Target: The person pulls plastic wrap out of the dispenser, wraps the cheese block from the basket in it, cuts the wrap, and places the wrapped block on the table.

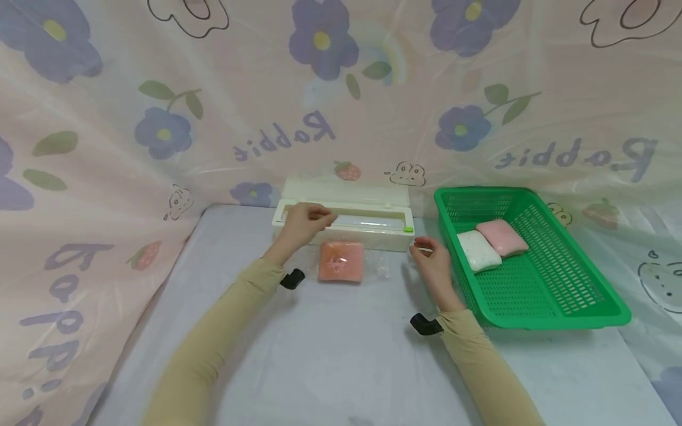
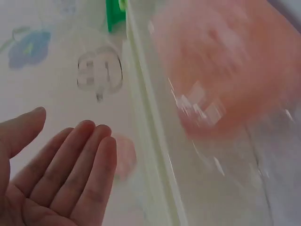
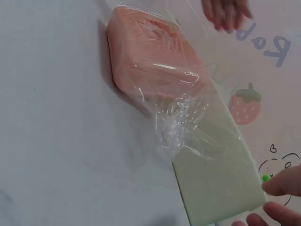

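A pink square block [image 1: 341, 261], wrapped in clear cling film [image 3: 174, 127], lies on the table in front of a white cling film dispenser [image 1: 362, 239]. The dispenser's lid [image 1: 346, 192] stands raised at the back, and a green slider [image 1: 408, 229] sits at its right end. My left hand [image 1: 305, 223] hovers over the dispenser's left part, its fingers straight and holding nothing in the left wrist view. Beside the dispenser's right end is my right hand [image 1: 434, 266], fingers loosely bent with nothing seen between them. Whether its fingertips touch the dispenser, I cannot tell.
A green basket [image 1: 581, 266] stands on the right, close to my right hand. Inside are a white block [image 1: 478, 251] and a pink block [image 1: 502, 236]. A patterned curtain [image 1: 373, 106] rises behind the white table [image 1: 341, 355].
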The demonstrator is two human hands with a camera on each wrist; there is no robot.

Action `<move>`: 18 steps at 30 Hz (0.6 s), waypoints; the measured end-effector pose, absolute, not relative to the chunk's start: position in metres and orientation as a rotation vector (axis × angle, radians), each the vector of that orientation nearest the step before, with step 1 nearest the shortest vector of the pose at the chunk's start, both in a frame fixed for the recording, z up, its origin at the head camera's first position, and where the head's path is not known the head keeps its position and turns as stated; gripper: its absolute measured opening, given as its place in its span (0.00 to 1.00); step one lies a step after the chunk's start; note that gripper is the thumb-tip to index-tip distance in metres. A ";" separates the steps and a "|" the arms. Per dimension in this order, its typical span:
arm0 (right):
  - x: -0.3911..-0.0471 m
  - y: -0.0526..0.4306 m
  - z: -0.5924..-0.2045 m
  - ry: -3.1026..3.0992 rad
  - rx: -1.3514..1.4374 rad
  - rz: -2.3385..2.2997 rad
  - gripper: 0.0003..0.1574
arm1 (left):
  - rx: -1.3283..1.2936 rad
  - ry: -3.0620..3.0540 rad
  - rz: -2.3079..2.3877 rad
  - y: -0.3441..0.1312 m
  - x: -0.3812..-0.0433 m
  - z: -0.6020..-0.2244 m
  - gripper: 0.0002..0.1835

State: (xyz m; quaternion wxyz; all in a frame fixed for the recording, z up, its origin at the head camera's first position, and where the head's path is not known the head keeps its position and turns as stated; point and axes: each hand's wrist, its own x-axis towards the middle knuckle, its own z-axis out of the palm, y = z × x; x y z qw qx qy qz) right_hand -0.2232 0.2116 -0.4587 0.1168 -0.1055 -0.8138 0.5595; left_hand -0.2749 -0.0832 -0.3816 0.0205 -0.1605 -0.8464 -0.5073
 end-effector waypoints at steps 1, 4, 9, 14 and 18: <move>-0.225 0.211 -0.459 -2.357 -0.314 1.652 0.18 | -0.566 -2.665 -1.550 -0.070 -0.278 -0.380 0.13; -0.231 0.209 -0.462 -2.266 -0.309 1.729 0.24 | -0.743 -2.745 -1.487 -0.033 -0.288 -0.378 0.11; -0.241 0.203 -0.464 -2.160 -0.299 1.813 0.32 | -0.958 -2.781 -1.503 0.014 -0.303 -0.380 0.13; -0.248 0.197 -0.466 -2.123 -0.312 1.814 0.36 | -1.006 -2.771 -1.574 0.041 -0.316 -0.388 0.14; -0.251 0.195 -0.468 -2.115 -0.301 1.801 0.36 | -1.000 -2.770 -1.599 0.054 -0.321 -0.396 0.14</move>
